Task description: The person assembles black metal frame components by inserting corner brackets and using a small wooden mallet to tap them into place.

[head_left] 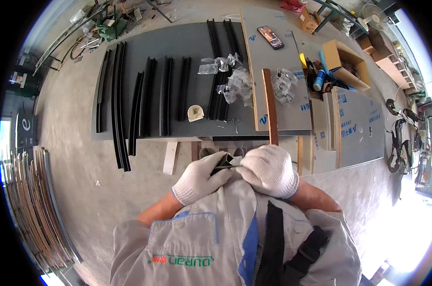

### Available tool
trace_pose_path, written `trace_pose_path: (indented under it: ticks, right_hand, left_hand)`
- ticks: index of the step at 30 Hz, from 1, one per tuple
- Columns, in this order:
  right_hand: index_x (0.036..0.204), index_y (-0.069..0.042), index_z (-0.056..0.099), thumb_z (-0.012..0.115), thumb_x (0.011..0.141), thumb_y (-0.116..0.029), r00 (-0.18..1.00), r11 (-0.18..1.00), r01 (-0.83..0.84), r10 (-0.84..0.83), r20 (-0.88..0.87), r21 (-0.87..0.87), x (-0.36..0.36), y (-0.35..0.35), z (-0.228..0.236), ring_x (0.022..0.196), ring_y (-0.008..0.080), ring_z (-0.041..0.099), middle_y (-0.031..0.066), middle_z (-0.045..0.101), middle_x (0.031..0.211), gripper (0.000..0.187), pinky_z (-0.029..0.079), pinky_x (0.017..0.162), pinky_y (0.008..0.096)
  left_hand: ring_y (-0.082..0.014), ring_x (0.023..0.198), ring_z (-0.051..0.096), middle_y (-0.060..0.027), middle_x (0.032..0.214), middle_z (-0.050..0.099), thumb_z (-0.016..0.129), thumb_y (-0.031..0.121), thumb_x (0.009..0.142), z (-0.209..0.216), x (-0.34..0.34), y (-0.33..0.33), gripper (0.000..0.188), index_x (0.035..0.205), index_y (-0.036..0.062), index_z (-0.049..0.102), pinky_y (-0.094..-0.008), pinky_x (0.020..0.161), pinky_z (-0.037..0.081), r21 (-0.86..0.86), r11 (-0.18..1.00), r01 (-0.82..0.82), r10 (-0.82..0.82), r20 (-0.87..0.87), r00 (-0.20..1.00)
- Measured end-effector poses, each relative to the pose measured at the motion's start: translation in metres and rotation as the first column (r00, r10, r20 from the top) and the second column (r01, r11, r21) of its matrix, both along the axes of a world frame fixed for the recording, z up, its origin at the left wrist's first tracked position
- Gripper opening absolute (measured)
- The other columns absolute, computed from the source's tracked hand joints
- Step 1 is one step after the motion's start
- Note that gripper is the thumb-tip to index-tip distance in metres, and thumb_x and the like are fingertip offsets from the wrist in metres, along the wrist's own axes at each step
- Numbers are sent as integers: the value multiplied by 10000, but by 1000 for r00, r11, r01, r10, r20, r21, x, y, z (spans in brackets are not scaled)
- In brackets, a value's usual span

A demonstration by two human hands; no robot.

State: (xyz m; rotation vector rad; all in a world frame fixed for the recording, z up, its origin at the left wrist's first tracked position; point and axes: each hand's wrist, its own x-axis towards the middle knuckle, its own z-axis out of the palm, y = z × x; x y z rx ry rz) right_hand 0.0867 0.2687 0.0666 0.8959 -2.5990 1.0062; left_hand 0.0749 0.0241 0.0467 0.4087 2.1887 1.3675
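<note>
Both my hands wear white knitted gloves and meet close in front of my chest, at the near side of the table. My left hand point(204, 175) is closed around a short black profile piece point(224, 163), whose end shows between thumb and fingers. Against that end, the closed fingers of my right hand point(267, 170) press together; what they pinch is hidden. A long reddish-brown strip point(270, 105) lies across the board and reaches back to my right hand. Whether that hand touches it I cannot tell.
Several black profiles point(166, 97) lie on the grey table point(130, 35), with a white tape measure point(195, 113), small loose parts and clear plastic bags point(239, 85). A phone point(271, 37) rests on the board point(254, 52). Beyond stands an open cardboard box point(344, 64); long bars point(35, 200) stand left.
</note>
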Motion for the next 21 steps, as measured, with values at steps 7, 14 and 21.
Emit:
trace_pose_path:
  ticks: [7,14,21]
  right_hand:
    - [878,-44,710,759,897,-132,916,978,82,2,401,-193,-2,3,4,755,353,707,159,701,829,103,549,677,424]
    - [933,-28,756,751,910,-109,858,967,126,6,513,-223,-1,13,15,769,307,736,143,729,852,85,572,698,391]
    - [943,-3,745,751,931,-143,694,921,294,-23,720,-254,-7,17,7,741,207,713,135,719,834,140,559,700,340]
  left_hand:
    - [-372,973,748,-231,1052,734,734,288,929,-1,3,-6,551,1383,-3,621,-425,861,584,90,995,47,-42,-66,997]
    - [-332,913,735,-191,1007,713,737,281,898,2,2,-3,559,1375,8,633,-415,843,581,165,985,46,-43,-20,999]
    - [-338,934,741,-208,1031,722,748,290,889,-2,-3,-9,563,1363,2,644,-419,851,582,220,965,144,-134,-60,989]
